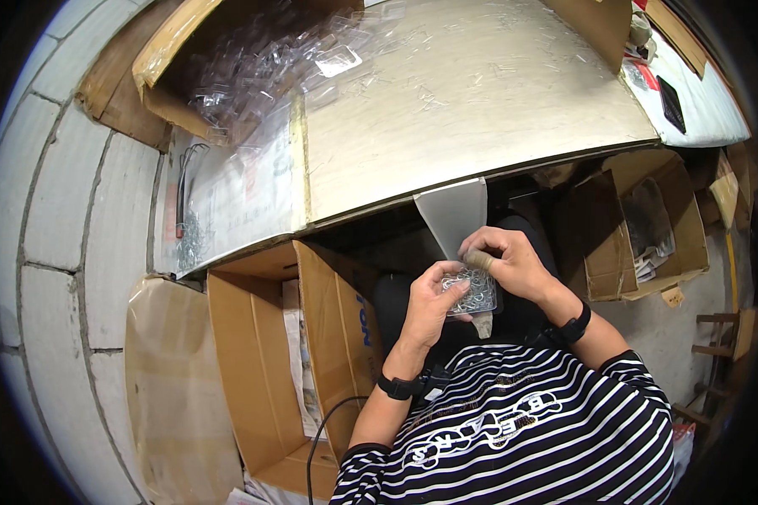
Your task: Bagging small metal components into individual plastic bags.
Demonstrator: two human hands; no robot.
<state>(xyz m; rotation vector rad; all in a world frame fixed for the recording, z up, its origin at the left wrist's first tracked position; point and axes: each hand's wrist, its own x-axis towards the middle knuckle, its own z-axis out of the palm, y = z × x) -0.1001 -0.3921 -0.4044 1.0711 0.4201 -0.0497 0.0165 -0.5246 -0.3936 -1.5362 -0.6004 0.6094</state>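
While gripped by one bare left hand [429,305], with fingers wrapped around the sides and thumb over the top, seen full of silvery bent-wire metal pieces [477,293], too tangled to count: one small, shallow, clear plastic box [496,305]. Located toward four o'clock from the picture's middle. Held over the box's upper edge, from its two-o'clock side: one bare right hand [518,268], fingers curled inward and narrow, one digit covered by a tan wrap [479,259]; cannot tell whether pinching a piece.

Worn on the wrists: two black bands [400,387], one apiece. Seen at six o'clock from the box: one black-and-white striped shirt [514,446].

Set at twelve o'clock: one pale, flat-topped table [480,101], with one tapering whitish panel [455,215] below the near edge. Placed between one and two: one black, flat, rectangular device [671,105]. Standing open: two brown cardboard cartons, one [605,231] between two and three, one [244,370] between eight and nine. Laid between nine and ten: one slim, red-ended tool [179,210]. Heaped between ten and eleven: many clear plastic pieces [269,80], too jumbled to count.
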